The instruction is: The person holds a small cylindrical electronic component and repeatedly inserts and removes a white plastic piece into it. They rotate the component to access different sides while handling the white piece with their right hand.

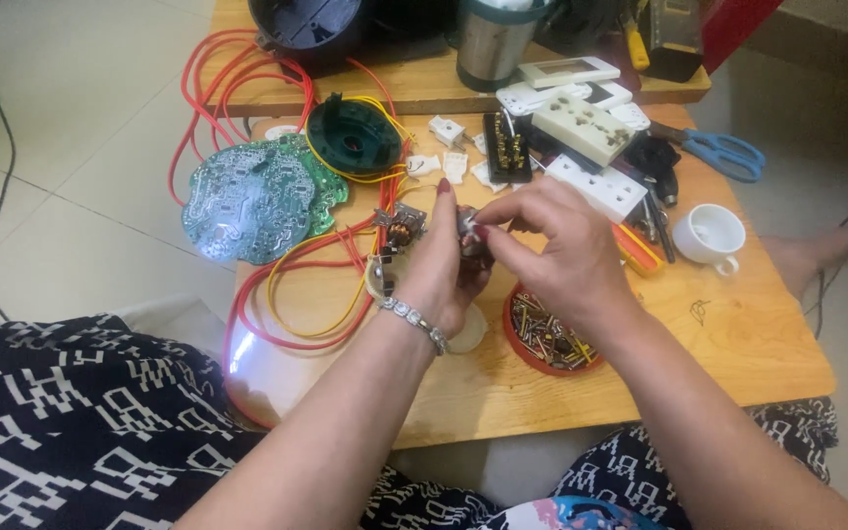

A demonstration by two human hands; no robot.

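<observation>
My left hand [441, 263], with a beaded bracelet at the wrist, grips a small dark electrical part [470, 238] above the middle of a low wooden table [738, 334]. My right hand [552, 245] pinches the same part from the right with thumb and fingertips. Just left of the hands sits a small component with a copper coil [400, 230], joined to red and yellow wires [296, 294]. A red lid full of screws [547, 339] lies under my right wrist.
A round green circuit board [252, 201] lies at the table's left, a dark green round housing [353, 135] behind it. White socket blocks [586, 128], blue scissors [723, 152], a white cup [711, 236], a metal mug [493, 44] and white connectors [449, 147] stand at the back and right.
</observation>
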